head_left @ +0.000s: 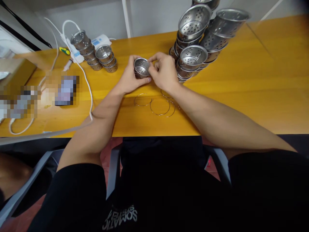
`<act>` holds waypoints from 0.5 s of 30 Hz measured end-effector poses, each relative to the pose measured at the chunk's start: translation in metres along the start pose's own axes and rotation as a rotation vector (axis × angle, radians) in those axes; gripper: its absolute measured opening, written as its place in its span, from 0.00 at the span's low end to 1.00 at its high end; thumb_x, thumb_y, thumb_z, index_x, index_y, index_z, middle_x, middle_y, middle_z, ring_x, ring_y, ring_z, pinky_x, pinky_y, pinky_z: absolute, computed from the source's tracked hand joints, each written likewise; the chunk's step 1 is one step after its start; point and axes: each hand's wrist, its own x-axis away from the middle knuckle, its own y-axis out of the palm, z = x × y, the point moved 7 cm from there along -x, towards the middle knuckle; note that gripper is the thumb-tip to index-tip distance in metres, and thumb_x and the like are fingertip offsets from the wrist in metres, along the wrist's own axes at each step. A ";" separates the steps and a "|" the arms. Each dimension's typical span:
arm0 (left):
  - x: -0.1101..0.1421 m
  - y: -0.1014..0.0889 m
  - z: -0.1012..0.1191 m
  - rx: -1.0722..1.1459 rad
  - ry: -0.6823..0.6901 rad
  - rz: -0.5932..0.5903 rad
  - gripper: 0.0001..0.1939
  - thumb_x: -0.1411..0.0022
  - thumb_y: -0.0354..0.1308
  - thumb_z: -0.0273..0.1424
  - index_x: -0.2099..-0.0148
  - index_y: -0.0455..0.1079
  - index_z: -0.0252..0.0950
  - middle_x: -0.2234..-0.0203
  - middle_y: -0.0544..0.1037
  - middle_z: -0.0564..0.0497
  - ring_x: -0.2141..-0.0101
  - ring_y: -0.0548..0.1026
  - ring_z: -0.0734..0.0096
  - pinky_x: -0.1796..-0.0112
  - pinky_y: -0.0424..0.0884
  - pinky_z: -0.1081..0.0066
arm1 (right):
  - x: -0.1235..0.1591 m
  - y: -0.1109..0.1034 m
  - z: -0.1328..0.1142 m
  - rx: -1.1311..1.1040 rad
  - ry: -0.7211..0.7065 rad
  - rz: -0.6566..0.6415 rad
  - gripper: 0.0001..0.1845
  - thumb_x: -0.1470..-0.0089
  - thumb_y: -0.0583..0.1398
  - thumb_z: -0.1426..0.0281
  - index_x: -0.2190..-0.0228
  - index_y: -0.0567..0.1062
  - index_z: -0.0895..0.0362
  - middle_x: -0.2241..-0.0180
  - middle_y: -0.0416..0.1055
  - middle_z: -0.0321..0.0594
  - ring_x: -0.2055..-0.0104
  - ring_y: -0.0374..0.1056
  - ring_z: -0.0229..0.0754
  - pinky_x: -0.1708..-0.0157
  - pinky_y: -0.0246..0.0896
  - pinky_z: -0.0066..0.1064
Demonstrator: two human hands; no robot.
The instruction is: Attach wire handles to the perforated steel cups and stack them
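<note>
"Head view: where is the small, silver, perforated metal cup [142,68]?"

"Between the person's hands, over the middle of the yellow-brown wooden table [253,96]. The left hand [129,77] is wrapped around its left side."

"And the right hand [164,71]?"

"Its thumb and fingers are bent at the cup's right rim; whether they pinch it, one cannot tell."

"What lies about?"

"Thin wire rings [159,114] on the near side, tall stacks of perforated metal cups [191,61] at right, shorter cup stacks [110,62] at far left, and a white cable [89,87] left of the forearms."
</note>
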 end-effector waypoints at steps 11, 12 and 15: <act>0.000 0.000 0.000 -0.039 0.043 -0.004 0.55 0.38 0.94 0.59 0.27 0.65 0.48 0.34 0.81 0.41 0.35 0.87 0.40 0.29 0.87 0.40 | -0.001 -0.003 -0.002 0.001 0.022 -0.017 0.12 0.20 0.71 0.48 0.57 0.82 0.38 0.71 0.78 0.38 0.65 0.79 0.63 0.58 0.83 0.62; 0.000 0.000 -0.001 -0.044 0.040 -0.008 0.55 0.38 0.94 0.60 0.26 0.64 0.48 0.34 0.81 0.41 0.34 0.86 0.39 0.28 0.87 0.40 | -0.001 -0.002 -0.001 0.007 0.015 -0.018 0.12 0.19 0.71 0.48 0.56 0.83 0.38 0.70 0.78 0.39 0.65 0.79 0.63 0.58 0.83 0.61; 0.001 0.000 -0.003 -0.058 0.041 -0.025 0.55 0.36 0.92 0.62 0.25 0.63 0.48 0.33 0.81 0.40 0.34 0.86 0.39 0.28 0.85 0.41 | -0.003 0.000 0.000 0.009 -0.004 -0.014 0.12 0.19 0.72 0.48 0.54 0.84 0.40 0.69 0.80 0.40 0.64 0.79 0.62 0.59 0.83 0.59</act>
